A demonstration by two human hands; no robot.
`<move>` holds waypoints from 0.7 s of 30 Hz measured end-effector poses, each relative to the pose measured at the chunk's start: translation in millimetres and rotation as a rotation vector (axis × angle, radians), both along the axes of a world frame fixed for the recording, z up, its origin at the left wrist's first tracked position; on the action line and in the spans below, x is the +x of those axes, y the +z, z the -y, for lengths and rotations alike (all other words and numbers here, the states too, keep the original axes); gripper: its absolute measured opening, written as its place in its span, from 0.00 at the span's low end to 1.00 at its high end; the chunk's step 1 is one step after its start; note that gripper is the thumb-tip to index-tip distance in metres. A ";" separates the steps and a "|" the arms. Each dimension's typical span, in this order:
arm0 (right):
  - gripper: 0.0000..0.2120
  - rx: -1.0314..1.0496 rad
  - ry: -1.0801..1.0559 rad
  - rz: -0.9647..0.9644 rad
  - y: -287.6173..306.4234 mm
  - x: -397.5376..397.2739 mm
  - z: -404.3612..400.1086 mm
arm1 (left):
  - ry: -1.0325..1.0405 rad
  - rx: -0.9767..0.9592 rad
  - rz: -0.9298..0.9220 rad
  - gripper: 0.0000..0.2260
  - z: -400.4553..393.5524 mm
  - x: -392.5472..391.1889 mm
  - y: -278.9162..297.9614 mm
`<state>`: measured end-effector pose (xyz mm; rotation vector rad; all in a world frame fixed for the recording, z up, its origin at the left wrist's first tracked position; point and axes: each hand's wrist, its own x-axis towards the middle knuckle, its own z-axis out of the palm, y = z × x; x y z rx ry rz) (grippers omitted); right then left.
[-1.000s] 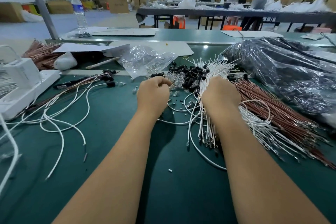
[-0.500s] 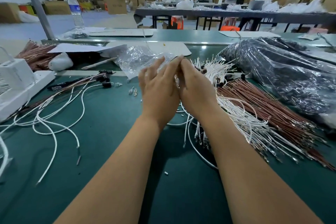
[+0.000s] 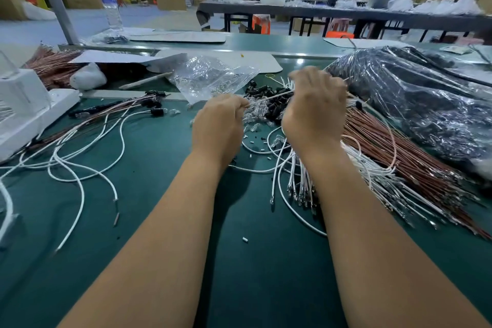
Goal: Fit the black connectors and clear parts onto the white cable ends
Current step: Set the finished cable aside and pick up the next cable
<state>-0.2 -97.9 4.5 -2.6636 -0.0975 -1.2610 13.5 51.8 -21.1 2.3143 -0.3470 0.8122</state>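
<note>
Head camera looks down on a green work mat where both bare forearms reach forward. Left hand has its fingers curled, pinching one end of a thin white cable that runs taut up and to the right. Right hand is raised just beside it, fingers curled round the other stretch of the same cable; motion blur hides exactly how the fingertips sit.

Between and just beyond the hands lies a small heap of black connectors, mixed on its near-left side with clear parts (small glassy caps, a few strays scattered on the mat). Behind that heap a crumpled clear plastic bag lies open-mouthed toward it.

Under and to the right of the right wrist a bundle of white cables fans toward the viewer, its metal-tipped ends near the mat's middle. Beside it, further right, lies a thick sheaf of brown cables, and past that a large dark plastic bag full of more wires.

On the left, loose white cables already fitted with black connectors loop across the mat, next to a white machine at the edge. A water bottle stands on the far side of the bench.
</note>
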 end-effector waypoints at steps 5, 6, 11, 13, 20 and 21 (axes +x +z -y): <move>0.10 -0.038 0.264 -0.166 -7.9 2.2 -16.6 | -0.105 -0.098 0.063 0.08 5.0 -4.1 1.7; 0.09 -0.006 0.267 -0.184 -8.6 3.6 -14.0 | -0.103 -0.148 0.042 0.08 3.5 -3.5 1.7; 0.07 0.129 0.161 -0.190 -10.4 8.6 -0.5 | -0.150 -0.400 -0.101 0.07 -0.9 -0.2 1.7; 0.07 0.261 0.103 -0.136 -8.5 9.0 4.5 | -0.134 -0.449 -0.121 0.08 -4.1 1.8 1.3; 0.05 0.734 -0.067 -0.035 3.6 9.4 25.2 | 0.139 -0.495 -0.136 0.10 -21.5 8.6 1.2; 0.05 0.709 -0.056 -0.080 2.7 9.1 25.9 | 0.147 -0.486 -0.165 0.10 -21.3 8.4 1.3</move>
